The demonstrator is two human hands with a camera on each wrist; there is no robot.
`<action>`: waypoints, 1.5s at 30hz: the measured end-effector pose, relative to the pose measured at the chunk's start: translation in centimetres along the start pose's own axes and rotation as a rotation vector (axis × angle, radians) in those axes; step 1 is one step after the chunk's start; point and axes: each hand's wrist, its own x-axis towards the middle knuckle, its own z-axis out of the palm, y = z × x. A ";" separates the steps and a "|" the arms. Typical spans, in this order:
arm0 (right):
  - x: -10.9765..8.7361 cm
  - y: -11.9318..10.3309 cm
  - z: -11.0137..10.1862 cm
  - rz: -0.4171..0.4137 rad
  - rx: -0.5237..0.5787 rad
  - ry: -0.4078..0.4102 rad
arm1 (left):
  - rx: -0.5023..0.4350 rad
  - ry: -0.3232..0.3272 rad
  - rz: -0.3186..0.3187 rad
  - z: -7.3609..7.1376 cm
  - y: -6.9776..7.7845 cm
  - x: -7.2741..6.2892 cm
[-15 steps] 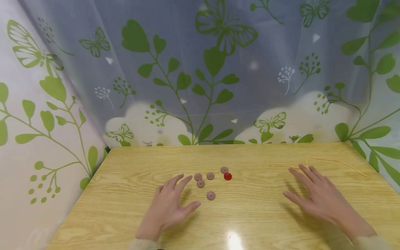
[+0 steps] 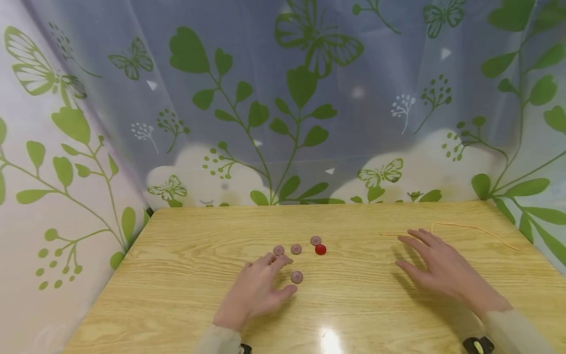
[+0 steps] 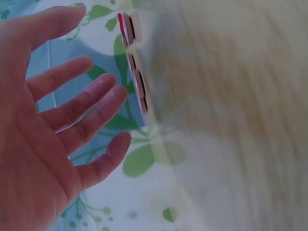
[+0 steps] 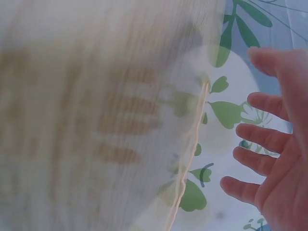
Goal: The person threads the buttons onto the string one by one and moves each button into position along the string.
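Several brownish-pink buttons [image 2: 297, 277] and one red button [image 2: 320, 250] lie on the wooden table. My left hand [image 2: 261, 290] hovers palm down over the left of the group, its fingers loosely bent and thumb spread. One of those fingers covers a button seen earlier. The left wrist view shows the same buttons [image 3: 139, 89] edge-on beyond the fingertips, and nothing held. To the right, my right hand [image 2: 442, 268] is above the table with relaxed, spread fingers, just in front of a thin orange cord [image 2: 473, 226]. Its palm [image 4: 288, 192] is bare in the right wrist view.
The wooden table [image 2: 177, 255] reaches back to a patterned curtain [image 2: 247, 162], with more patterned cloth at both sides. A glare spot shows near the table's front. Black wristbands [image 2: 478, 345] sit at the sleeve cuffs.
My left hand has moved right and slightly forward, its fingers now over one button. The right hand has shifted slightly left. The buttons and cord have stayed put.
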 end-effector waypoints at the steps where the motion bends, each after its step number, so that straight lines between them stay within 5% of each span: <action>1: 0.2 0.1 0.1 -0.017 -0.004 0.010 | 0.004 -0.009 0.000 0.1 0.1 0.1; 7: 1.2 0.9 0.5 -0.078 -0.017 0.049 | 0.027 -0.049 0.008 0.6 0.3 0.7; 26: 3.6 2.4 1.4 -0.067 0.010 -0.049 | 0.130 -0.074 0.081 0.8 0.7 2.2; 45: 5.1 3.0 3.4 0.006 0.039 -0.137 | 0.065 -0.136 0.050 1.2 0.1 2.8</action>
